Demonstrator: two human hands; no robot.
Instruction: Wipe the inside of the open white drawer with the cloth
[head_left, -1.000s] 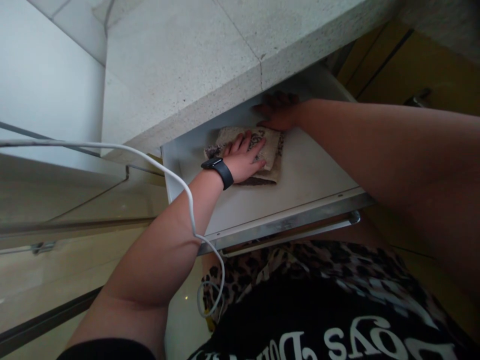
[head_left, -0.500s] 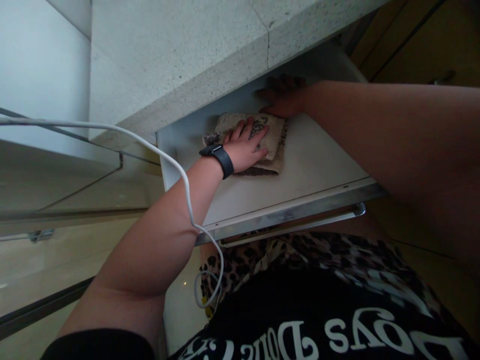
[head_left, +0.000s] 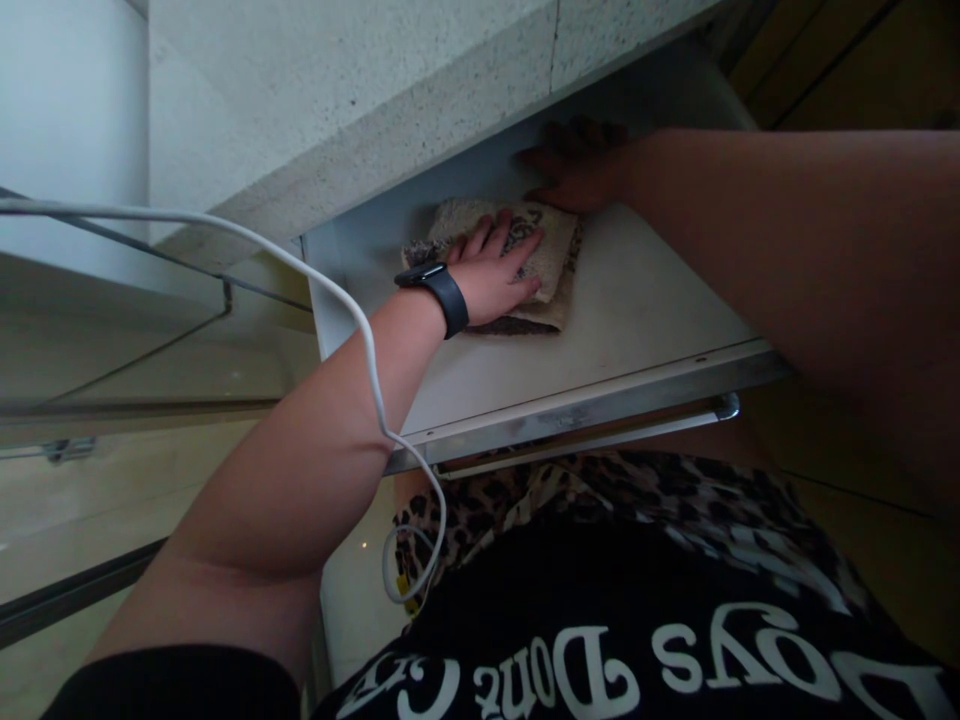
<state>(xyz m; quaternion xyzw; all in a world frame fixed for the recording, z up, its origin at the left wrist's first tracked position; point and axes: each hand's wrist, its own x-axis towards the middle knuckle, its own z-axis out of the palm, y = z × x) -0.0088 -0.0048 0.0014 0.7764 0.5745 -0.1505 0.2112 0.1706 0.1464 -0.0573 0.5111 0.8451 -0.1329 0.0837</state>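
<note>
"Head view: so where was the cloth (head_left: 561, 250)?"

"Folded up, right under the left hand (head_left: 491, 280). That hand was flat on top, fingers spread, not clenched on anything."

"And the right hand (head_left: 577, 178)?"

"By the cloth's far corner, back in the shadows. Too dark, honestly couldn't tell if it gripped anything."

"What was in the drawer (head_left: 637, 290)?"

"It was open, with the cloth lying on its bottom. A stone counter (head_left: 337, 110) covered the back part, and a white cable (head_left: 330, 286) hung in front of the left forearm (head_left: 322, 420)."
</note>
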